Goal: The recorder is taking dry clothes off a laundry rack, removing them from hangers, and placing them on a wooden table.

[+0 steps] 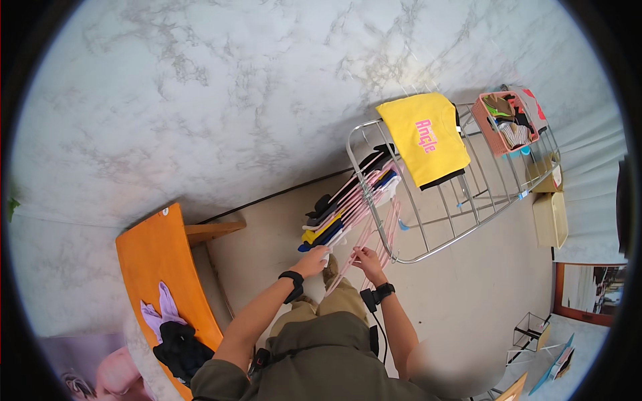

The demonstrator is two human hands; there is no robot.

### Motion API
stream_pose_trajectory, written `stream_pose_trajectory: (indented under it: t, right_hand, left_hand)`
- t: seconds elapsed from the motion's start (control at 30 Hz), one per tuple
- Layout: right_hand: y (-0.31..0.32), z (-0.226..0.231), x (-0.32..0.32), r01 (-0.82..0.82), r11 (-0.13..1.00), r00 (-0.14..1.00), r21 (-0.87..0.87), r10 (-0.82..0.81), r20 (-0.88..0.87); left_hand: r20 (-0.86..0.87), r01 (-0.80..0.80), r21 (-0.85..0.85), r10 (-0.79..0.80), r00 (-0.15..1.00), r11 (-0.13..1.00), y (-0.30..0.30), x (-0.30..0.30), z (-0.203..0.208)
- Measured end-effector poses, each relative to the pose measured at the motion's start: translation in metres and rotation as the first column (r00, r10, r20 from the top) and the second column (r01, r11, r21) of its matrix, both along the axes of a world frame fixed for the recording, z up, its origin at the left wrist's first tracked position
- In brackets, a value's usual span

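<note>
My left hand is closed beside a small white piece at the near end of a row of clothes on hangers; what it grips is partly hidden. My right hand pinches a pink clothes hanger that slants down in front of my legs. More pink hangers without clothes hang from the near end of a metal drying rack. To their left hang the clothes, in yellow, navy, grey and black. Folded on top of the rack lies a yellow T-shirt with pink lettering, over something black.
A pink basket of clothes stands on the rack's far end. At the left is an orange wooden bench with a black garment and a lilac one. A cream bin stands beyond the rack, and a marbled wall rises behind.
</note>
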State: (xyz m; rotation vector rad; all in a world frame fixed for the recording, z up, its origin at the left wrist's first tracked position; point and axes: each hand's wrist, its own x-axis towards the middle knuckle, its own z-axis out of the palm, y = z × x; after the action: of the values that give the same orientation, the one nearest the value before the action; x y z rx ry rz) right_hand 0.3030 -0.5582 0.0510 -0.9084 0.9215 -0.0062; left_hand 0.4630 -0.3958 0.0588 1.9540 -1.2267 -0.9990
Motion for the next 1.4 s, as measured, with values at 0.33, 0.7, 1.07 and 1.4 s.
stream_pose_trajectory:
  t: [0.33,0.7,1.07,1.4]
  right_hand:
    - [0.003,-0.005,-0.011,0.068,0.998,0.998,0.019,-0.067,-0.016]
    - [0.000,-0.010,-0.018,0.047,0.999,0.999,-0.001,-0.047,-0.017]
    - [0.006,-0.019,-0.010,0.054,0.997,0.997,-0.054,-0.057,-0.055]
    - [0.015,-0.013,-0.012,-0.054,0.715,0.956,-0.697,-0.164,-0.242]
  left_hand:
    - [0.017,0.084,0.267,-0.091,0.996,0.960,-0.022,-0.012,-0.037]
    - [0.083,-0.228,0.055,0.223,0.971,0.972,-0.069,-0.040,-0.020]
    - [0.050,-0.293,-0.101,0.299,0.953,0.951,-0.059,-0.033,-0.004]
    - [0.183,-0.195,-0.144,0.219,0.958,0.970,0.024,0.006,0.044]
